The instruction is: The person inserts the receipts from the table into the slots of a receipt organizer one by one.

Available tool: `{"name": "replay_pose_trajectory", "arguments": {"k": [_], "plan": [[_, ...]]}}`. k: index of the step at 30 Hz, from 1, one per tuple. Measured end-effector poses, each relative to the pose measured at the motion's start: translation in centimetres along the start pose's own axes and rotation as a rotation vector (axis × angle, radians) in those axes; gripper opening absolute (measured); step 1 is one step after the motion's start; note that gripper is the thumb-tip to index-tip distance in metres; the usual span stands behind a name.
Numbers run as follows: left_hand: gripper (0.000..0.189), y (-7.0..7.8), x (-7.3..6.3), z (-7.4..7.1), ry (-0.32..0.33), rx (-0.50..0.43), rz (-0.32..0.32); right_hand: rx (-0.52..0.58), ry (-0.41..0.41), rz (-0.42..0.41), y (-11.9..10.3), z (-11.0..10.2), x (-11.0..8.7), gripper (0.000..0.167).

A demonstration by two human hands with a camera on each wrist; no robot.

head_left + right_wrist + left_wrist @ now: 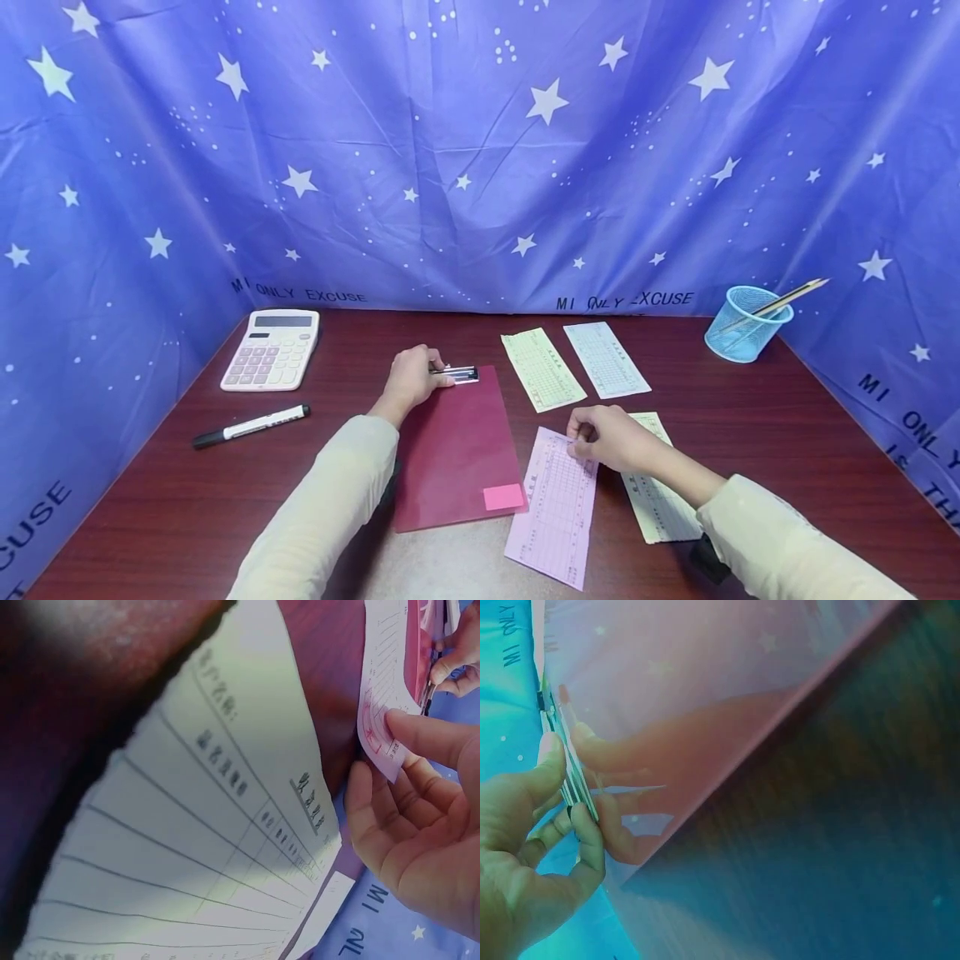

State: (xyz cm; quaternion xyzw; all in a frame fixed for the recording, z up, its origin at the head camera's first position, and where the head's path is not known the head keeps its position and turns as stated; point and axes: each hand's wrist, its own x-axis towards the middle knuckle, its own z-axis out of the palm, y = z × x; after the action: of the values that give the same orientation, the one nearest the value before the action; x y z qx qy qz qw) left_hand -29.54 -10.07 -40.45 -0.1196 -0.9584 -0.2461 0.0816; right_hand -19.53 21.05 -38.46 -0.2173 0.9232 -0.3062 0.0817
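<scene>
My left hand [411, 379] holds the metal clip [463, 374] at the top of a dark red clipboard [465, 442], thumb on one side and fingers on the other. In the left wrist view, the glossy board surface [727, 682] mirrors the fingers. A pink printed slip [553, 517] lies angled beside the board's lower right corner. My right hand [611, 437] pinches its upper right corner between thumb and fingers; the right wrist view shows that pink corner [382, 742] bent up. Under the right forearm is a pale yellow slip [660, 508], partly covered.
Farther back lie another yellow slip [543, 369] and a bluish slip [607, 360]. A white calculator [272, 350] and a marker [251, 425] are at left. At the back right stands a blue mesh pen cup [738, 333] with pencils. A starry curtain [465, 167] borders the table.
</scene>
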Motion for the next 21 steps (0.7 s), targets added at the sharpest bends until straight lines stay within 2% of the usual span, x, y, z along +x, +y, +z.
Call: {"name": "replay_pose_trajectory", "arguments": {"k": [7, 12, 17, 21], "plan": [[0.019, 0.0, 0.2, -0.3, -0.051, -0.044, -0.048, 0.025, 0.001, 0.037, 0.0, -0.2, -0.2, 0.017], [0.018, 0.1, 0.2, -0.3, -0.056, -0.059, -0.068, 0.034, -0.027, 0.024, 0.1, -0.7, -0.4, 0.016], [0.019, 0.3, 0.2, -0.4, -0.049, -0.056, -0.068, 0.021, -0.038, -0.008, 0.4, -2.1, -0.8, 0.009], [0.019, 0.6, 0.3, -0.4, -0.052, -0.059, -0.092, 0.007, -0.002, 0.01, 0.5, -3.9, -1.2, 0.009]]}}
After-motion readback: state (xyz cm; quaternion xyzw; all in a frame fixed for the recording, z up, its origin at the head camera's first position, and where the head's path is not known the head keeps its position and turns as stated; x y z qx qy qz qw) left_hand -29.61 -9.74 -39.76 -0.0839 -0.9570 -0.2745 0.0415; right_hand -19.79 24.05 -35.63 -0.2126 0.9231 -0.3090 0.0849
